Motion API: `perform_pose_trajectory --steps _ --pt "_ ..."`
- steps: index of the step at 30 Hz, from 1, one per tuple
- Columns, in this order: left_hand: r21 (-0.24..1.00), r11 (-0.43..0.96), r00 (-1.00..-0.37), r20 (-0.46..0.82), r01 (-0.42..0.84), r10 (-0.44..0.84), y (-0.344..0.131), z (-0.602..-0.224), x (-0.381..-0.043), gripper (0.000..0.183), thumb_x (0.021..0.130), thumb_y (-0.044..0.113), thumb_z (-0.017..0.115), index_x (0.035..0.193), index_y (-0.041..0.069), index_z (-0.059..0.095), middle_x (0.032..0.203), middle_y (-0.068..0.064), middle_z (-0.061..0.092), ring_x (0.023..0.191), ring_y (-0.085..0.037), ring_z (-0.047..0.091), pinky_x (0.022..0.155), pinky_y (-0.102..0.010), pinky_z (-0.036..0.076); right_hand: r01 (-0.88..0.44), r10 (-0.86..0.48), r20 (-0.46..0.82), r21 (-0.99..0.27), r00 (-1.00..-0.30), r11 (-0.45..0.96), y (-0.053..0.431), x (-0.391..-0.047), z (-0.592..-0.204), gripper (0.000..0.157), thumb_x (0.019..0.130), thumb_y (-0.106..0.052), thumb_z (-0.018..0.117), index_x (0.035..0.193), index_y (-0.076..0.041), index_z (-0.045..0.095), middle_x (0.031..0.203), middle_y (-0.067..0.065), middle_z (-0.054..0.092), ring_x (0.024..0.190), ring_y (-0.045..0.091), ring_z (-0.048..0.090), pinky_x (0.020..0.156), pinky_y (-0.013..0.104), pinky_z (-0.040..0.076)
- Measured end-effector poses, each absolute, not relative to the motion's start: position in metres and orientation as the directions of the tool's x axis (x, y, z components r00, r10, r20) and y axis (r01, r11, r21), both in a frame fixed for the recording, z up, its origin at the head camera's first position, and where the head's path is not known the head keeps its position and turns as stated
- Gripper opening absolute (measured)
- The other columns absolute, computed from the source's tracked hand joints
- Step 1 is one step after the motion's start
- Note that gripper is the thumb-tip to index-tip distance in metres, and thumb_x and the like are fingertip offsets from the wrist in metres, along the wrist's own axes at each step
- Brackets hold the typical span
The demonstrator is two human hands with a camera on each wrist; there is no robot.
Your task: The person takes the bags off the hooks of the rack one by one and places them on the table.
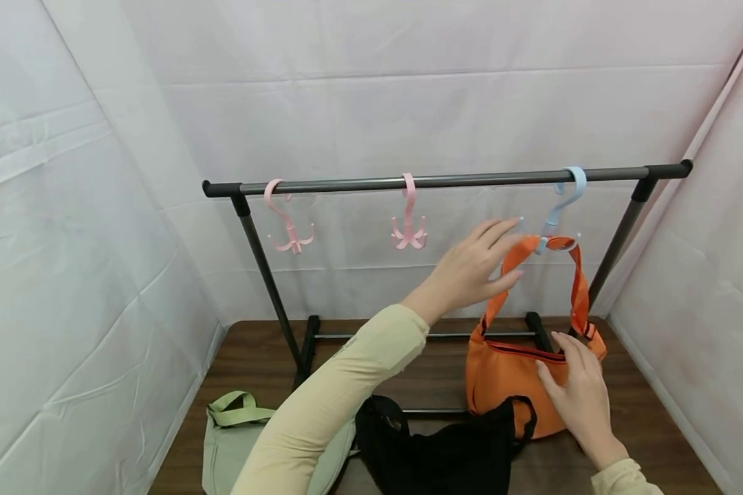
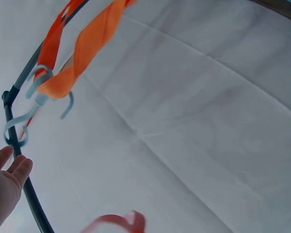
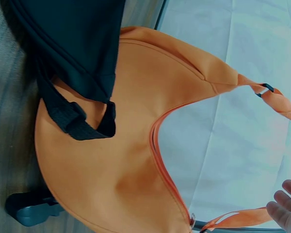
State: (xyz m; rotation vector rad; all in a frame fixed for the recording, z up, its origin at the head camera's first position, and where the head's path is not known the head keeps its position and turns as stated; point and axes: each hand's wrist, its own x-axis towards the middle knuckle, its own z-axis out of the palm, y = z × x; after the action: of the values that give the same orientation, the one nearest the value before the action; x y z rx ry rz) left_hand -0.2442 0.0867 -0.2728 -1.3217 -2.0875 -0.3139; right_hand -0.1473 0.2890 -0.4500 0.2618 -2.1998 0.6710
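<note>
An orange shoulder bag [image 1: 514,375] hangs by its strap [image 1: 577,289] from a light blue hook [image 1: 554,216] at the right end of the rail. My left hand [image 1: 473,265] is beside the top of the strap, fingers extended and holding nothing. In the left wrist view the strap [image 2: 82,53] loops over one prong of the blue hook [image 2: 41,99], apart from my fingertips. Lower down, my right hand [image 1: 578,392] is spread in front of the bag's right side, gripping nothing. The right wrist view shows the bag's orange body [image 3: 121,160], partly behind a black bag.
Two pink hooks [image 1: 410,213] hang along the dark metal rail [image 1: 347,185]. On the brown table [image 1: 248,357] lie a black bag [image 1: 439,447], its strap overlapping the orange bag, and a light green bag [image 1: 229,447], partly hidden by my left sleeve. White cloth surrounds the table.
</note>
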Motion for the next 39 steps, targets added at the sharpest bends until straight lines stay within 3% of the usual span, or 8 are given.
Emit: perform_pose_trajectory --steps 4,9,19,21,29,39 --pt "-0.176 0.468 -0.269 0.623 0.866 0.734 0.107 -0.254 -0.247 0.043 0.089 0.031 0.055 0.125 0.008 0.052 0.134 -0.011 0.044 0.125 -0.022 0.037 0.102 -0.02 0.031 -0.4 0.03 0.766 -0.368 -0.642 0.84 0.29 -0.152 -0.447 0.056 0.065 0.001 0.074 0.117 0.007 0.053 0.113 0.026 0.052 0.103 0.042 0.046 0.086 0.056 0.034" --pt "-0.252 0.46 -0.222 0.621 0.851 0.752 0.128 -0.235 -0.252 0.042 0.091 0.031 0.052 0.126 0.008 0.052 0.134 -0.01 0.045 0.126 -0.022 0.037 0.107 -0.02 0.02 -0.407 0.032 0.776 -0.365 -0.63 0.837 0.289 -0.155 -0.445 0.057 0.064 0.001 0.075 0.117 0.005 0.054 0.112 0.024 0.053 0.102 0.041 0.047 0.082 0.053 0.037" --pt "-0.311 0.486 -0.23 0.597 0.817 0.769 0.15 -0.213 -0.263 0.038 0.092 0.026 0.047 0.127 0.01 0.051 0.135 -0.008 0.044 0.125 -0.02 0.038 0.102 -0.017 0.029 -0.453 0.011 0.805 -0.344 -0.593 0.822 0.288 -0.163 -0.437 0.046 0.073 -0.009 0.069 0.115 0.006 0.056 0.111 0.024 0.054 0.103 0.04 0.048 0.085 0.049 0.036" --pt "-0.339 0.507 -0.237 0.595 0.792 0.768 0.155 -0.207 -0.266 0.037 0.092 0.025 0.046 0.127 0.012 0.051 0.135 -0.007 0.044 0.124 -0.018 0.039 0.102 -0.017 0.029 -0.457 0.012 0.811 -0.343 -0.585 0.821 0.288 -0.165 -0.436 0.048 0.069 -0.003 0.07 0.114 0.006 0.056 0.11 0.023 0.055 0.102 0.04 0.048 0.084 0.049 0.036" --pt "-0.364 0.552 -0.344 0.498 0.75 0.796 0.182 -0.19 -0.269 0.04 0.095 0.028 0.039 0.134 0.018 0.043 0.141 -0.002 0.036 0.129 -0.013 0.033 0.101 -0.016 0.029 -0.438 0.022 0.794 -0.359 -0.608 0.824 0.287 -0.164 -0.443 0.045 0.071 -0.004 0.07 0.113 0.006 0.056 0.11 0.024 0.054 0.101 0.041 0.047 0.082 0.05 0.037" --pt "-0.378 0.61 -0.392 0.512 0.696 0.764 0.189 -0.186 -0.275 0.038 0.094 0.022 0.035 0.129 0.018 0.049 0.135 0.002 0.043 0.125 -0.012 0.038 0.096 -0.015 0.036 -0.453 0.026 0.801 -0.365 -0.599 0.813 0.281 -0.169 -0.441 0.044 0.07 -0.003 0.07 0.111 0.007 0.057 0.108 0.024 0.055 0.099 0.04 0.048 0.079 0.048 0.037"
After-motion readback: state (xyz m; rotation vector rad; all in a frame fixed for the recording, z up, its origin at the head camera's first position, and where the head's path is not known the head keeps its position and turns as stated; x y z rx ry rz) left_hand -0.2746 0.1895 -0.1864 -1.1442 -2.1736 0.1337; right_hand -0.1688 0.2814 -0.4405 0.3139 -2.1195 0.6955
